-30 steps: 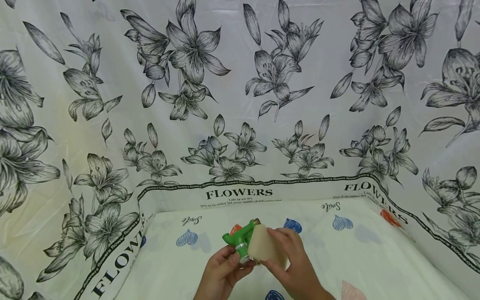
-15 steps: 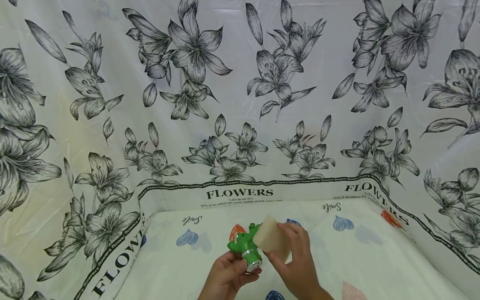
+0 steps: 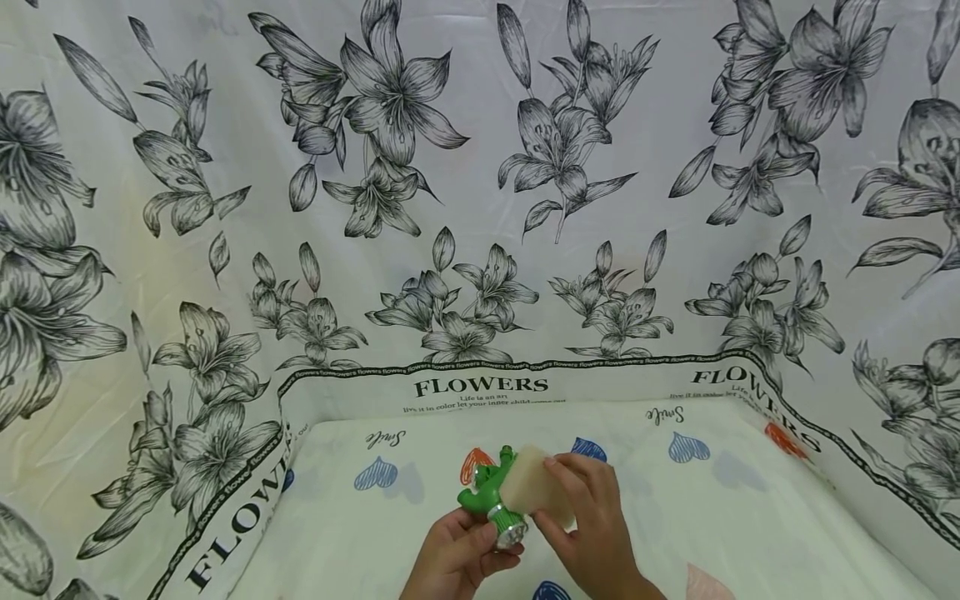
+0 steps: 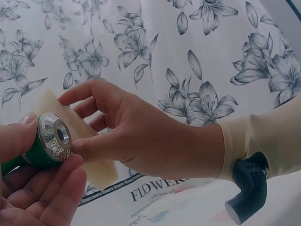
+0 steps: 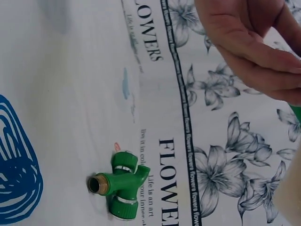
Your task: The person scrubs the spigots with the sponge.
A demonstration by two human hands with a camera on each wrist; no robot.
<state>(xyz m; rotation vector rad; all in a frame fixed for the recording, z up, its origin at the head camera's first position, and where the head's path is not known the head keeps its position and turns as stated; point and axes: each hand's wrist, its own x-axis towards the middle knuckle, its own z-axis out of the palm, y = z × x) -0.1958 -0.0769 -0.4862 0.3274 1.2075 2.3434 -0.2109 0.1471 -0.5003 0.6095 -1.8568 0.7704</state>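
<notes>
My left hand (image 3: 459,550) grips a green pipe valve (image 3: 491,493) by its ribbed end, thumb on one side and fingers beneath. In the left wrist view its silver embossed end (image 4: 49,134) has a round hole. My right hand (image 3: 596,521) pinches a cream sponge pad (image 3: 527,483) between thumb and fingers. The pad overlaps the valve's right side in the head view and appears to touch it. At the edge of the right wrist view, the left hand (image 5: 258,59) shows with a sliver of green, while the right hand is out of that view.
A green valve (image 5: 127,182) with a brass threaded end and silver rings appears on the cloth in the right wrist view. White cloth (image 3: 360,533) printed with hearts covers the surface. A flower-patterned curtain (image 3: 480,200) rises behind and at both sides.
The valve has tilted so its silver end faces the head camera more. The sponge pad moved slightly away to the right, then back against the valve. Both hands keep their holds.
</notes>
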